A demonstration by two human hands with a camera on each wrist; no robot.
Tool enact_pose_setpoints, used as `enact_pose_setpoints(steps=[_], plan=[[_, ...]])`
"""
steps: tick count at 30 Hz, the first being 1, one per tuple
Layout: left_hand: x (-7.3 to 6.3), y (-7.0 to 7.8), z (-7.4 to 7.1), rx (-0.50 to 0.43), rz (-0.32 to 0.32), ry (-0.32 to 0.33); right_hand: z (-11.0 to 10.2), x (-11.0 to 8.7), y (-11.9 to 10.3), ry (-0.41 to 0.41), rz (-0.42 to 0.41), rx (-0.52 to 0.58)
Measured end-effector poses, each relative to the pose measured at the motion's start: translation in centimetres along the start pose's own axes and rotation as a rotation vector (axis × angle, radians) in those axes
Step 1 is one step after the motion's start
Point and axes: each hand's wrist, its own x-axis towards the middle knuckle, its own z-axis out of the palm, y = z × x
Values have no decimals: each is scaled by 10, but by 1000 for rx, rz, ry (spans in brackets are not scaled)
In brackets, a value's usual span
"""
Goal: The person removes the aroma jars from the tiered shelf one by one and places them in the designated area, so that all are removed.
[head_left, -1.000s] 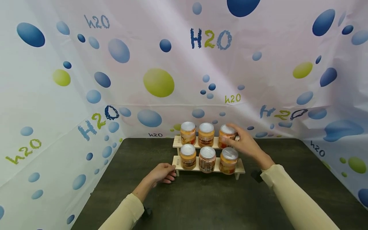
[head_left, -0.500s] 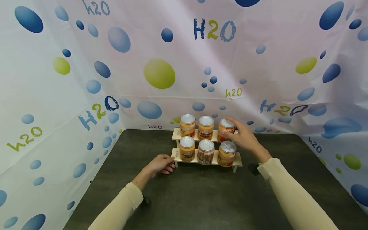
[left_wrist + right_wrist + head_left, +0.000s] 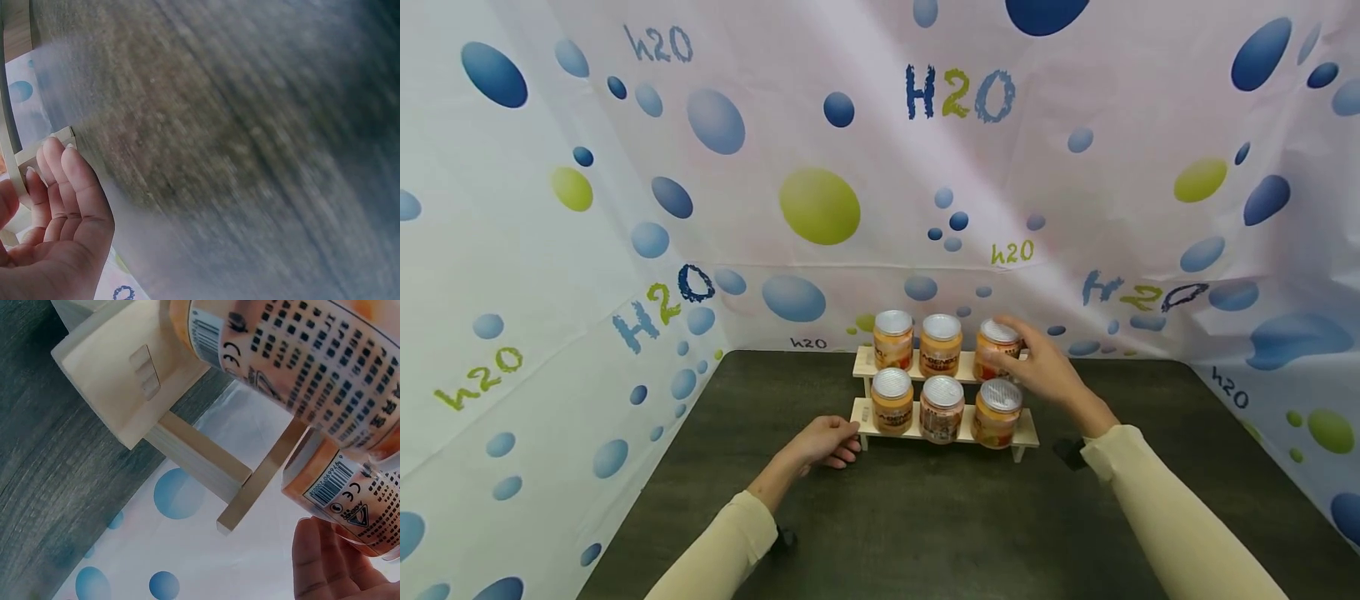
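Since a second ago we see little change beyond the tilt of the head view: the right hand (image 3: 1048,367) stays wrapped round a jar (image 3: 994,344) at the upper right of the wooden stand (image 3: 864,361), while the left hand (image 3: 823,442) keeps pinching the stand's lower left end. Five other jars (image 3: 942,410) stand on its tiers, so we judge this a steadying hold, the gripped jar not yet released.

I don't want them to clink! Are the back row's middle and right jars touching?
Apart. In the head view, the pale back shelf shows between the back middle jar and the back right jar.
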Motion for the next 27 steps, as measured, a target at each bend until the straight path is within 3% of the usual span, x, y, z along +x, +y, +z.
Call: enact_pose_setpoints(steps=[7, 16, 27], plan=[[-2, 3, 1, 7, 1, -1, -11, -5, -3, 17, 5, -26], [-4, -3, 0, 5, 7, -9, -24, -7, -4, 61, -57, -25], [-4, -2, 0, 11, 6, -13, -41, -12, -1, 75, 3, 6]])
